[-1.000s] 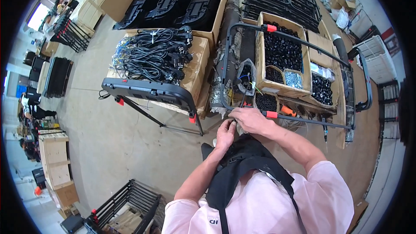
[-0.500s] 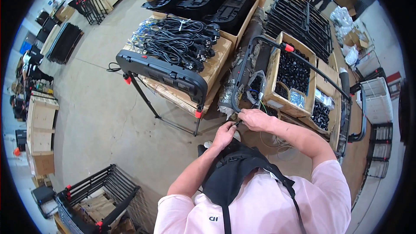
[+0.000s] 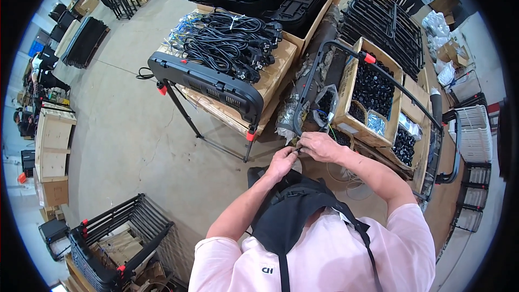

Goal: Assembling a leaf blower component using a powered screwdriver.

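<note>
Both hands are raised ahead of the apron (image 3: 286,213) and meet fingertip to fingertip. Left hand (image 3: 281,163): thumb and fingers nearly closed, pinching a small dark piece (image 3: 297,151). Right hand (image 3: 320,147): fingers curled in close against the same spot; whether it grips the piece, or also touches the frame, cannot be told, as its own knuckles cover the contact and the piece is tiny at this range.

Position of piece: between the fingertips, just beside the near-left corner of the black frame (image 3: 299,111). The frame's left edge rises from that corner; its far bar, with a red clip (image 3: 369,58), crosses above the carton (image 3: 354,132). Inside the carton, black knobs (image 3: 374,84) fill the far part; a bag of bright screws (image 3: 376,123) sits by the near edge. Room is tight on this side: carton, frame and right forearm crowd together.

Left side: cables (image 3: 227,48) cover the box (image 3: 278,78), their plugs toward its right edge. A black panel (image 3: 208,87) on legs stands along the box's near edge, well apart from the left hand. A broad stretch of floor (image 3: 146,140) runs from the panel's legs to the stacked frames (image 3: 121,216) at lower left, giving the left elbow wide room.
</note>
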Tool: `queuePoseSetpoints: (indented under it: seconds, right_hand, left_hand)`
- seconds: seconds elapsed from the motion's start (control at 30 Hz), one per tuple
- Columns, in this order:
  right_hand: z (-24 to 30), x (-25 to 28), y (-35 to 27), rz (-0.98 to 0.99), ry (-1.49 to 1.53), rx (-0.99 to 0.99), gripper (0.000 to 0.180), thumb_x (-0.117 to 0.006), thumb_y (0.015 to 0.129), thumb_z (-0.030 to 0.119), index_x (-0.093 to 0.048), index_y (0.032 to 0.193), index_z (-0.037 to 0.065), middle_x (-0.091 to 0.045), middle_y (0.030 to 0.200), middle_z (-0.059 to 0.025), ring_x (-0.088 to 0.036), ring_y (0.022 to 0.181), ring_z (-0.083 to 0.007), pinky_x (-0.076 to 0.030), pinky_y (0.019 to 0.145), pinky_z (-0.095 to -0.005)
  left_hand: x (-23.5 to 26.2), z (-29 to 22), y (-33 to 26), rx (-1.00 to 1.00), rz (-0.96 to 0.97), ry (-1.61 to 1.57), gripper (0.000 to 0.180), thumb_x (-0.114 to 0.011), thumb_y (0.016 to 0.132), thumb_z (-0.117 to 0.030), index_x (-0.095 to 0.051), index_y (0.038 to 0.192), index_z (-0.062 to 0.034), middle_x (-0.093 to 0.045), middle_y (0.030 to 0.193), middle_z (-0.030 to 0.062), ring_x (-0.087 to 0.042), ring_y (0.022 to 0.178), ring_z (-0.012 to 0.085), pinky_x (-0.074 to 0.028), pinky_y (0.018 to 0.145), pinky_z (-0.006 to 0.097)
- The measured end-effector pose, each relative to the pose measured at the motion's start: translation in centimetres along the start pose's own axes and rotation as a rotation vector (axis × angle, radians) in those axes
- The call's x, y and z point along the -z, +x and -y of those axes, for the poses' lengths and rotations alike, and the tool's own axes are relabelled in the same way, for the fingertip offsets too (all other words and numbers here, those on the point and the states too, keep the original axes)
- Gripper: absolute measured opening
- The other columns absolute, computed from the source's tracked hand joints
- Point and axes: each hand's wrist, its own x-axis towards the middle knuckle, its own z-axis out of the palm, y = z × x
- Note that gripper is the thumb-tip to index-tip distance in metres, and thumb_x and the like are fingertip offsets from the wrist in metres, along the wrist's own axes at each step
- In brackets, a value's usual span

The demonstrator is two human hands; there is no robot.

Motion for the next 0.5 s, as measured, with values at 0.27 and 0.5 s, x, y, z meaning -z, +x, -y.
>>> queuePoseSetpoints:
  seconds: [0.27, 0.5]
  right_hand:
    - [-0.8, 0.0, 0.4, 0.06, 0.023, 0.054, 0.016, -0.069, 0.092, 0.012, -0.064, 0.105, 0.003, -0.063, 0.1, -0.0137, -0.066, 0.096, -0.0359, -0.054, 0.085, -0.0457]
    - [-1.0, 0.1, 0.5, 0.097, 0.028, 0.07, 0.015, -0.067, 0.093, 0.011, -0.062, 0.104, 0.003, -0.061, 0.099, -0.0152, -0.065, 0.097, -0.037, -0.053, 0.085, -0.0465]
  left_hand:
    - [-0.1, 0.1, 0.2, 0.006, -0.002, -0.029, 0.014, -0.059, 0.105, -0.017, -0.067, 0.107, -0.0057, -0.055, 0.083, -0.0064, -0.045, 0.071, 0.0043, -0.036, 0.061, 0.022]
    - [0.1, -0.2, 0.2, 0.004, 0.008, -0.056, 0.018, -0.062, 0.103, -0.019, -0.07, 0.102, -0.0038, -0.056, 0.079, -0.0041, -0.048, 0.07, 0.0073, -0.04, 0.062, 0.027]
